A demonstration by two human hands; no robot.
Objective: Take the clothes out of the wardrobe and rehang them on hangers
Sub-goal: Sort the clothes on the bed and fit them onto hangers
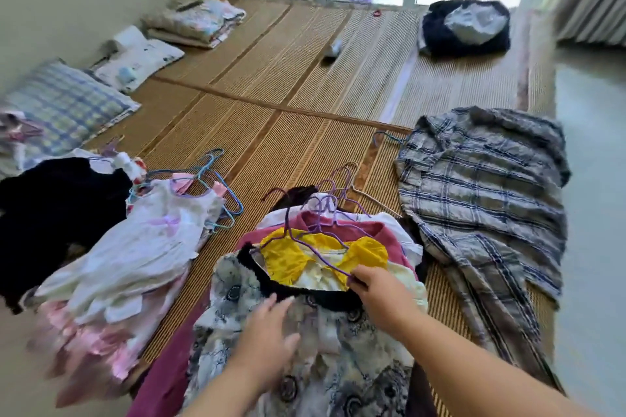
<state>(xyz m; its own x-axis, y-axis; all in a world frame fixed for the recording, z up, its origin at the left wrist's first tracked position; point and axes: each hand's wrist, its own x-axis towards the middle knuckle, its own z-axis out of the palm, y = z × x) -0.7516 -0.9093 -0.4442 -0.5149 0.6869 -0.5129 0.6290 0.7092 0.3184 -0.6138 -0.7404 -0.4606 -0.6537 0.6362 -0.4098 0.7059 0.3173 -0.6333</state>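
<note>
Across the woven mat [305, 85] that covers the bed, I see clothes laid in heaps: a plaid shirt [481, 186] to the right, a pile of white and pink garments [135, 247] to the left with blue hangers [216, 179] on top, and the stack I'm working in the middle. On that middle stack lies a grey patterned top with a black collar [305, 332], over a yellow garment [305, 257] threaded on a purple hanger [315, 240]. My left hand [271, 328] rests flat on the patterned top, fingers spread, gripping nothing. My right hand [376, 284] is pinched on the end of the purple hanger (how firmly, I cannot tell). Several more purple hangers [332, 193] sit hooked together just behind. My worry: pulling this hanger could drag its neighbours along, or slide the yellow garment off one arm
</note>
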